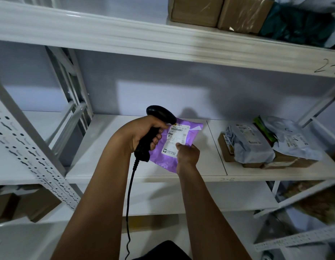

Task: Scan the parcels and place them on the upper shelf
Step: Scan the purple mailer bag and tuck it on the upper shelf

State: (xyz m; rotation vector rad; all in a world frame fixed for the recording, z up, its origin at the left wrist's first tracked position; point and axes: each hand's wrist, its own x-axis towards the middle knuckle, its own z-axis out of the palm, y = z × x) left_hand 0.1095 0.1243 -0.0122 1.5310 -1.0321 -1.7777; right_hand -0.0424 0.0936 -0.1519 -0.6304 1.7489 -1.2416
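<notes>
The left hand (144, 135) curls tight round the handle of the black scanner (161, 113), whose head sits at eleven o'clock of the label (177, 137). The right hand (187, 153) pinches the purple parcel (193, 131) by its lower edge (thumb on the label). The parcel spreads toward eleven o'clock from that grip, over the middle shelf (110, 147).

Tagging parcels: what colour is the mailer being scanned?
The mailer is purple, with a white shipping label; it shows best in the head view.

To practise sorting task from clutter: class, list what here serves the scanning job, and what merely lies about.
In use: scanner in left hand; purple parcel in right hand; upper shelf.
Lying about: perforated strip; brown boxes low left.
</notes>
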